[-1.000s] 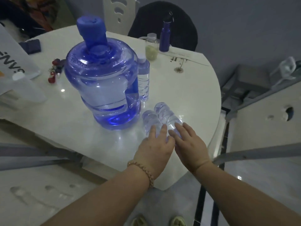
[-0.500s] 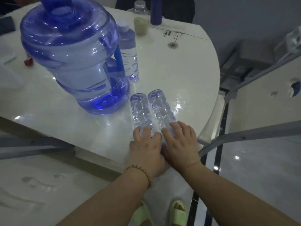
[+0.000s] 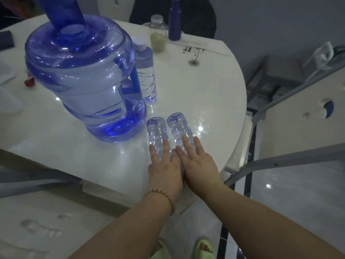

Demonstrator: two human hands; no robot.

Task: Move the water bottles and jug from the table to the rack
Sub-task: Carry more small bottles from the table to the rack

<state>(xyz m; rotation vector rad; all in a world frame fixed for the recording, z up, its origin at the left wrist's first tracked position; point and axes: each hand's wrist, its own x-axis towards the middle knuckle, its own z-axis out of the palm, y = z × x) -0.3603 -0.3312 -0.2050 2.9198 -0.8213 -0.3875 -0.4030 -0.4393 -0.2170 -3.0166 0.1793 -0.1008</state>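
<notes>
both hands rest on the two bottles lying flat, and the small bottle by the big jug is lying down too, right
Not quite: in the head view the small bottle stands upright beside the jug. The left hand and right hand do rest on the two lying bottles.

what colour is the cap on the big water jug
Solid deep blue cap; the jug below is paler, see-through blue. Head view.

One jug (image 3: 84, 81), three clear water bottles (image 3: 157, 131), one flask (image 3: 175, 21), one jar (image 3: 158, 34).
</notes>
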